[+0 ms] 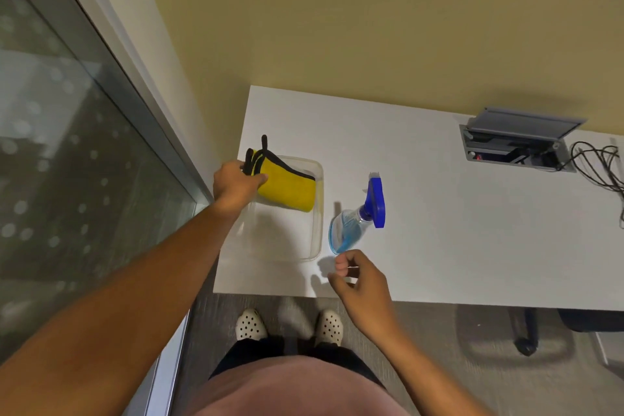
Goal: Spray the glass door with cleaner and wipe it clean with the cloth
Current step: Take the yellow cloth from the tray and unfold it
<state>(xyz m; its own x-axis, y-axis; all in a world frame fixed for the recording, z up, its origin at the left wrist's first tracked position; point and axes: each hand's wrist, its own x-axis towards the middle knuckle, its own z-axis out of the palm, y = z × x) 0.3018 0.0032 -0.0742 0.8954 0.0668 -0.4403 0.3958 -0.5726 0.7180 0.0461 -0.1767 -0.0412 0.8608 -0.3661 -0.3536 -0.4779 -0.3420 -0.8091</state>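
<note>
Yellow cloth [287, 191] in left hand [234, 184]

L arm stretched forward, forearm bare; left hand [236, 184] closed, fingers pinched on edge of folded yellow microfibre cloth with black trim [287, 189]. R arm bent; right hand [359, 284] held loosely curled, fingers half-bent, nothing gripped.

Landmark: white rectangular table [422, 213], set vs. wall.

- Clear plastic rectangular tray [312, 246]: on table, left end, near front edge.
- Folded yellow microfibre cloth w/ black trim [290, 191]: over tray's rear part.
- Clear spray bottle w/ blue trigger head [358, 216]: on table, just right of tray.
- Grey metal cable box w/ raised lid [520, 142]: table rear, right.
- Glass door [67, 162]: left of table.
</note>
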